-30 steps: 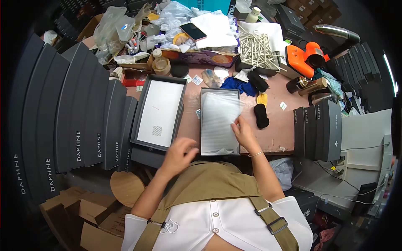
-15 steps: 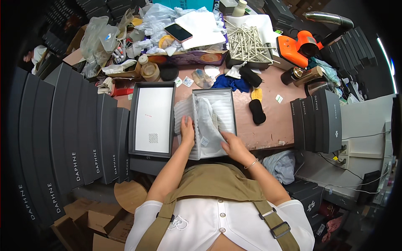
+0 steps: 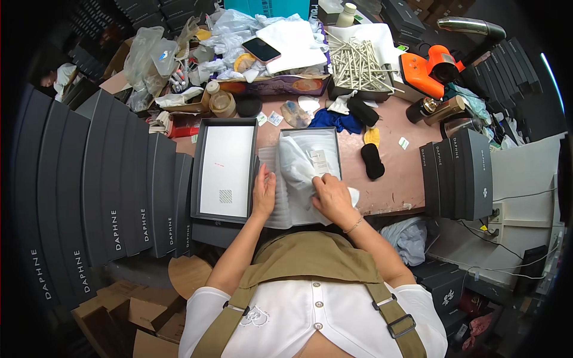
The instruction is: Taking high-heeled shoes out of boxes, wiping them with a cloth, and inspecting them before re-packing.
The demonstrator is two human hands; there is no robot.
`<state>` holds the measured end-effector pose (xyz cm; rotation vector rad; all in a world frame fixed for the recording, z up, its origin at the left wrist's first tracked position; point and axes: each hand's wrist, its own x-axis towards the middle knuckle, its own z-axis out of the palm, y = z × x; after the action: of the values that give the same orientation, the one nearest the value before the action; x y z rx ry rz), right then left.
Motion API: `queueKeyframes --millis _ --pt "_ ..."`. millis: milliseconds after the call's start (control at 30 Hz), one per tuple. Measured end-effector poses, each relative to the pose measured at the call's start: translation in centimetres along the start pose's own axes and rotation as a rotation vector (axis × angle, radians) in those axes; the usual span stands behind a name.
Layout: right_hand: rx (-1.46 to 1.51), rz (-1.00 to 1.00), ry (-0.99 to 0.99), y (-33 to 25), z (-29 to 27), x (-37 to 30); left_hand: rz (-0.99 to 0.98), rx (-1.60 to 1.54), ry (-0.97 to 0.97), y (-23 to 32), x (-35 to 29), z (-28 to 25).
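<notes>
A dark grey shoebox point(image 3: 338, 143) lies open on the table in front of me, with a ribbed white foam sheet point(image 3: 270, 197) hanging over its left side. Inside rests an item in thin, see-through white wrapping point(image 3: 296, 161); its contents are hidden. A pale tag point(image 3: 320, 160) lies on that bundle. My right hand point(image 3: 334, 200) pinches the wrapping near the box's right side, and a loose white end sticks out beyond the wrist. At the foam sheet's left edge, my left hand point(image 3: 263, 192) is upright with fingers extended. Left of it lies the white-lined box lid point(image 3: 224, 161).
Stacks of dark boxes rise at the left point(image 3: 98, 179) and right point(image 3: 471, 173). Black shoe-shaped pads point(image 3: 372, 161), a blue cloth point(image 3: 337, 120) and a glass bottle point(image 3: 221, 101) lie behind. Farther back are a tray of white sticks point(image 3: 358, 62) and an orange heat gun point(image 3: 422, 74).
My right hand has moved up and slightly left, drawing the wrapping over the bundle's lower part. My left hand has come off the foam sheet's middle to its left edge. The view shifted slightly.
</notes>
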<state>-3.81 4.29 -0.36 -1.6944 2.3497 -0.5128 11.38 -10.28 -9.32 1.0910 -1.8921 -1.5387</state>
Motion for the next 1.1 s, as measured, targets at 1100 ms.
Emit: queueKeyframes --millis 1100 --pt "0.674 -0.222 0.359 -5.4 -9.9 -3.5 -0.446 -1.370 0.098 8.1 2.9 -4.8"
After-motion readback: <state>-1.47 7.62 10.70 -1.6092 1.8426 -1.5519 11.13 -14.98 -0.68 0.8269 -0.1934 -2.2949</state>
